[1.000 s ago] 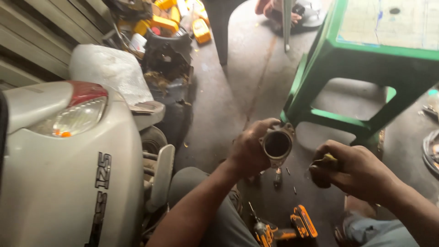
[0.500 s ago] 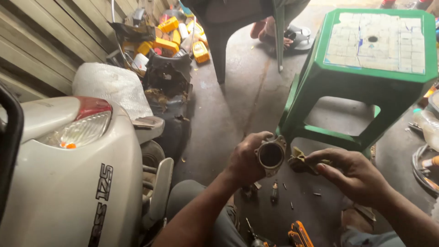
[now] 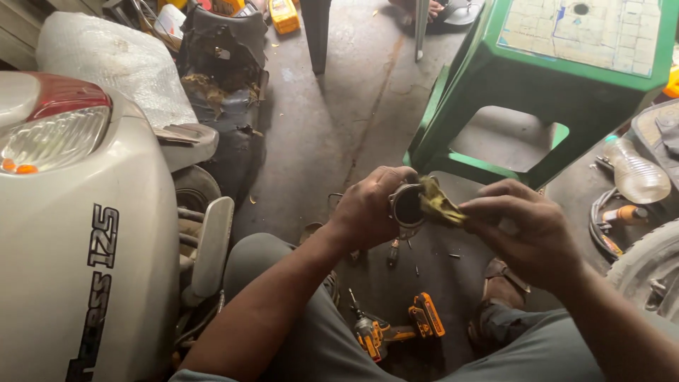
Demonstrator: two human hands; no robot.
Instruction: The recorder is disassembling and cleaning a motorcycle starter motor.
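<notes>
Right hand (image 3: 527, 230) now presses rag (image 3: 440, 205) into ring (image 3: 407, 207); ring's inside hidden.

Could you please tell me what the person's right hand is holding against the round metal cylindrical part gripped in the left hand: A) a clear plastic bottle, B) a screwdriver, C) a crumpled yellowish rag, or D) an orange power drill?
C: the right hand pinches a crumpled yellowish rag at the open mouth of the round metal cylindrical part, which the left hand grips; the orange power drill lies on the floor below.
</notes>
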